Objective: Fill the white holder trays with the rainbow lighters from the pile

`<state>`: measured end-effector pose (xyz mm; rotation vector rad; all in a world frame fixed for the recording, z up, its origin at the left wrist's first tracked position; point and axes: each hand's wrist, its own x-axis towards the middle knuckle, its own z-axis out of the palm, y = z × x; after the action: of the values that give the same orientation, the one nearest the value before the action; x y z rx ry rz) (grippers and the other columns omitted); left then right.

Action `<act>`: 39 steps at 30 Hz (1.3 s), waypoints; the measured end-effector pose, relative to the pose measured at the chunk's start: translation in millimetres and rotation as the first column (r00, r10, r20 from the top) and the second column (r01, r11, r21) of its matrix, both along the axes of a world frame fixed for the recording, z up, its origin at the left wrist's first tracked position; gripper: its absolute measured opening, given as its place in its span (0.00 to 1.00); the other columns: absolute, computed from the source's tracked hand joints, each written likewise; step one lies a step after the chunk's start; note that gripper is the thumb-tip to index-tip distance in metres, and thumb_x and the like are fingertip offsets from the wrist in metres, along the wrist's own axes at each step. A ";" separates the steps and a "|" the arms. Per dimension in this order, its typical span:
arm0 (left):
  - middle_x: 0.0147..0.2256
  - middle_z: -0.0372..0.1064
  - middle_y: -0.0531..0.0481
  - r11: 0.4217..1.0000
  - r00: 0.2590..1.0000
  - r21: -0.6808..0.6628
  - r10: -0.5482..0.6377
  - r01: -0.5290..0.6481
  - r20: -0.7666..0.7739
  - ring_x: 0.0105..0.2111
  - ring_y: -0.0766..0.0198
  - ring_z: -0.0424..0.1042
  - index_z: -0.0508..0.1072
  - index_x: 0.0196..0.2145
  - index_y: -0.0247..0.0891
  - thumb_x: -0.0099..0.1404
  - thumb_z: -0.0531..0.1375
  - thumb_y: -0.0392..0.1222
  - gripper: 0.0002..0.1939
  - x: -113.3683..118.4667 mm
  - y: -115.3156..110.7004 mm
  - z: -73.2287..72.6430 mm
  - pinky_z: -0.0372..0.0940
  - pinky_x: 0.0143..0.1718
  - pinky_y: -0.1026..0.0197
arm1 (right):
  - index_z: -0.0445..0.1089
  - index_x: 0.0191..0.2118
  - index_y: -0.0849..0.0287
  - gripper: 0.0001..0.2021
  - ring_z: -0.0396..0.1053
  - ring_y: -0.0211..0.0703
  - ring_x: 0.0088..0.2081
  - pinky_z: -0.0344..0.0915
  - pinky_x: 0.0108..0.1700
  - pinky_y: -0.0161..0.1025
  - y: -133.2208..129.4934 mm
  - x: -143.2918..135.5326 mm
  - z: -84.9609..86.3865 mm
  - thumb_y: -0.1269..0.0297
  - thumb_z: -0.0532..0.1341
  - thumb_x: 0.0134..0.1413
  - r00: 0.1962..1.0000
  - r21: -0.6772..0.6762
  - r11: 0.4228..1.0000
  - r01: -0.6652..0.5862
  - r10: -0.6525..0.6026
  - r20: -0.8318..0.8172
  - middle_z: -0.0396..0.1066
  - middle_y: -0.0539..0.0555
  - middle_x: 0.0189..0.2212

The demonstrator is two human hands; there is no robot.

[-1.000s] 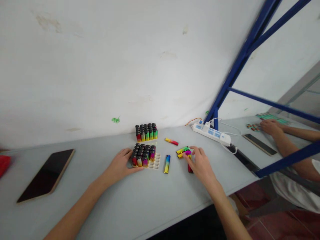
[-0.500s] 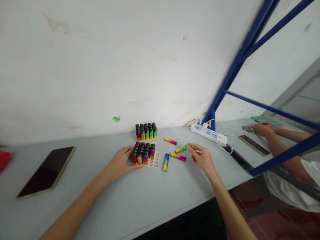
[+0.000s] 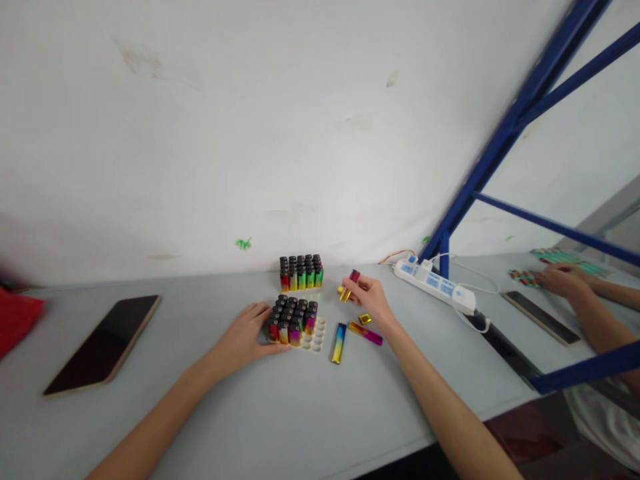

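Note:
My left hand [image 3: 245, 337] grips the left side of a pale tray [image 3: 315, 341], thumb along its front edge. Lighters [image 3: 291, 319] with black tops and shiny coloured bodies stand upright in it; round holes show at its right. My right hand [image 3: 369, 298] pinches a shiny red-and-gold lighter case [image 3: 350, 285], held tilted above the table. A bit of yellow shows behind those fingers, its kind unclear. Below the hand lie a blue-and-yellow case [image 3: 339, 343], a magenta-and-orange case [image 3: 365, 333] and a gold end of another piece [image 3: 365, 319], partly hidden.
More upright lighters [image 3: 301, 272] stand near the wall. A white power strip [image 3: 434, 285] with cables lies right, beside a blue metal frame [image 3: 480, 160]. A dark phone [image 3: 103, 345] lies left. Another person's hands [image 3: 567, 279] are beyond the frame.
My right hand has moved left and now holds up the red-and-gold case that lay on the table. The left hand stays at the tray. The view has shifted slightly.

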<state>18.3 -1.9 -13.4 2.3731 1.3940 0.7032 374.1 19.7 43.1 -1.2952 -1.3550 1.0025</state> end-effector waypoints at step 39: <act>0.54 0.86 0.41 1.000 1.000 -0.014 -0.016 0.016 0.012 0.57 0.34 0.85 0.86 0.52 0.44 0.64 0.82 0.68 0.30 2.4 -10.1 6.3 0.82 0.66 0.36 | 0.56 0.28 0.47 0.24 0.60 0.44 0.29 0.56 0.36 0.42 -29.5 -37.7 -34.3 0.44 0.60 0.75 0.954 0.197 0.979 -0.045 -0.016 0.300 0.62 0.46 0.23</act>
<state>20.6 -12.1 -7.1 2.3632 1.3695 0.7001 336.5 -9.8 8.8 -1.3203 -1.6532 0.6731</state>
